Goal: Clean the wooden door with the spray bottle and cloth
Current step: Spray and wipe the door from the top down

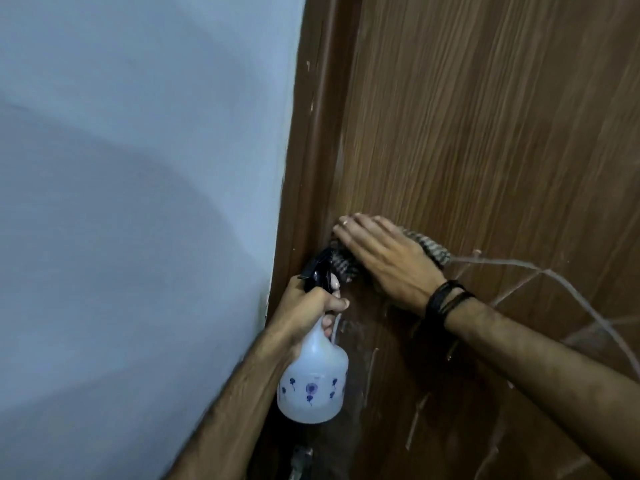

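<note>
Cloth (437,249) pressed on door (485,133) (R hand (388,261)), bottle (313,379) gripped

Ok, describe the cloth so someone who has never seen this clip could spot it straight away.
Find the brown wooden door on the right, then its left edge by the frame. There the right hand presses the cloth flat against the wood. It is the only striped, dark-and-pale fabric, poking out either side of the hand.

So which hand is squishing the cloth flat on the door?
The right hand, with dark wristbands, presses the striped cloth. The left hand grips the spray bottle.
</note>
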The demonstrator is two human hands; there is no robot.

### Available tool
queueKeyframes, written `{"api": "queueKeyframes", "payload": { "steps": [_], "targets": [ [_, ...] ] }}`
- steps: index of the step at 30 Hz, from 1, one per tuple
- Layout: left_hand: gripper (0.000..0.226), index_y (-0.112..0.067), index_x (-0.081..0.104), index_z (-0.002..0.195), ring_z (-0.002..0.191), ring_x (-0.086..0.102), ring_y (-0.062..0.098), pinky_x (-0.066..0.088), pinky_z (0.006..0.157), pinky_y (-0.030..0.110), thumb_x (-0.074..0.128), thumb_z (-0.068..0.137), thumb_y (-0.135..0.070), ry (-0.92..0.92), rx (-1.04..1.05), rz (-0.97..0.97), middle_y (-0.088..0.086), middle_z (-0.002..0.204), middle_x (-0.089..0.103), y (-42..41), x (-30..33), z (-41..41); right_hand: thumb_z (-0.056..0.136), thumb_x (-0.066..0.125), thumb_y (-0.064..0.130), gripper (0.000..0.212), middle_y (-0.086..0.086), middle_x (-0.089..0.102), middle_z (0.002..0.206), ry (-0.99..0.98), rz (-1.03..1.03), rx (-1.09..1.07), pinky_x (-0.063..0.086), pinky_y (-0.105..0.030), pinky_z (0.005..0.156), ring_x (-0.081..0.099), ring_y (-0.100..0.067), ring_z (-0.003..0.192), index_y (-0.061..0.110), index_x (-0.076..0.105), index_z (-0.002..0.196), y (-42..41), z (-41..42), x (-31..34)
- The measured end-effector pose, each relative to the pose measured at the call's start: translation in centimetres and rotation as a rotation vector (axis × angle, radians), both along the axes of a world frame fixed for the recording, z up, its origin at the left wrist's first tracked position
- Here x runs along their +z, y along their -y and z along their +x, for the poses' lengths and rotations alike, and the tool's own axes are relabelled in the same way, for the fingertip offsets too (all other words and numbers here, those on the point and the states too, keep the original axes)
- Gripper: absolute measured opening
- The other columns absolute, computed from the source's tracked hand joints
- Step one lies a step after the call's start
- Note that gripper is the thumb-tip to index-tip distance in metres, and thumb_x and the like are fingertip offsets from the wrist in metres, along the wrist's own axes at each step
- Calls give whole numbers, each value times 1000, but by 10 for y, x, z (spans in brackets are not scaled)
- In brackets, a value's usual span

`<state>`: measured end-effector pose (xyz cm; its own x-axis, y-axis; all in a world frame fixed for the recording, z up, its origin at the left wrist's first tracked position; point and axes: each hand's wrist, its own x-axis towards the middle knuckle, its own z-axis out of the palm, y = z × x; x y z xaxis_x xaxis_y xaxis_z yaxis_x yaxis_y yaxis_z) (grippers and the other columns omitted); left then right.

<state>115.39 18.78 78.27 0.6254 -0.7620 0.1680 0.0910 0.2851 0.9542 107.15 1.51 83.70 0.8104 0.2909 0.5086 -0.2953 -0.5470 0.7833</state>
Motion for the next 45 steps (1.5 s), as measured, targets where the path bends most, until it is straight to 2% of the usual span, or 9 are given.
{"api": "queueKeyframes", "payload": {
  "steps": [5, 10, 18, 22, 25, 30, 33, 41, 45],
  "targets": [
    [26, -14, 59, 90, 47, 41, 10, 39, 46, 25, 60, 87, 12, 41, -57, -31, 2, 74, 56, -2, 10, 9, 93, 49, 6, 66, -17, 32, 158, 358, 193, 41, 18, -46, 122, 28, -35, 146, 4, 27, 155, -9, 21, 105],
    [26, -15, 60, 91, 48, 41, 11, 38, 48, 25, 61, 87, 11, 49, -71, -51, 2, 75, 56, 0, 11, 15, 97, 44, 4, 48, -19, 40, 153, 441, 180, 120, 20, -47, 122, 33, -37, 144, 1, 40, 145, -15, 50, 135],
    [26, -13, 60, 89, 45, 38, 11, 36, 47, 24, 59, 86, 13, 12, -46, -64, 4, 76, 55, -2, -1, 13, 96, 39, 10, 39, -21, 40, 154, 145, 61, 102, 18, -46, 121, 35, -37, 144, 2, 54, 131, -10, 36, 51],
    [25, -12, 60, 91, 44, 37, 11, 36, 45, 24, 58, 87, 13, -13, -62, -87, 7, 77, 53, -7, -5, 9, 97, 35, 15, 35, -19, 48, 149, -126, -28, 125, 25, -45, 117, 46, -35, 138, 5, 56, 122, -1, 22, 0],
    [23, -11, 61, 87, 43, 38, 12, 36, 45, 24, 60, 86, 12, -19, -53, -69, 10, 75, 52, -10, -8, 6, 95, 38, 14, 31, -18, 54, 145, -189, -20, 121, 35, -47, 114, 52, -35, 133, 8, 52, 122, -3, 18, 10],
    [26, -13, 61, 89, 45, 40, 11, 37, 46, 25, 59, 86, 13, -19, -97, -65, 4, 75, 56, -9, -14, 0, 89, 54, 0, 46, -20, 48, 148, 235, 234, 88, 27, -51, 118, 42, -38, 139, 1, 51, 135, -17, 11, 90],
    [25, -12, 60, 94, 46, 40, 10, 38, 46, 25, 60, 86, 12, -18, -153, -66, 3, 77, 56, -5, -18, -8, 94, 45, -1, 37, -19, 46, 148, 242, 229, 106, 31, -51, 117, 39, -36, 140, 2, 49, 131, -16, -2, 114],
    [27, -12, 60, 91, 44, 40, 11, 36, 45, 25, 60, 86, 14, -38, -290, -23, 2, 76, 56, 14, -35, -39, 94, 46, -6, 52, -16, 40, 154, 661, 356, 173, 25, -47, 121, 32, -33, 144, 2, 43, 146, 21, -91, 65],
    [28, -13, 58, 87, 44, 40, 12, 36, 46, 26, 59, 85, 15, -6, -298, 22, 5, 77, 53, 31, -42, -58, 93, 45, -10, 59, -19, 37, 156, 636, 290, 85, 26, -51, 120, 30, -34, 145, 1, 38, 150, 38, -118, 26]
  ]
}}
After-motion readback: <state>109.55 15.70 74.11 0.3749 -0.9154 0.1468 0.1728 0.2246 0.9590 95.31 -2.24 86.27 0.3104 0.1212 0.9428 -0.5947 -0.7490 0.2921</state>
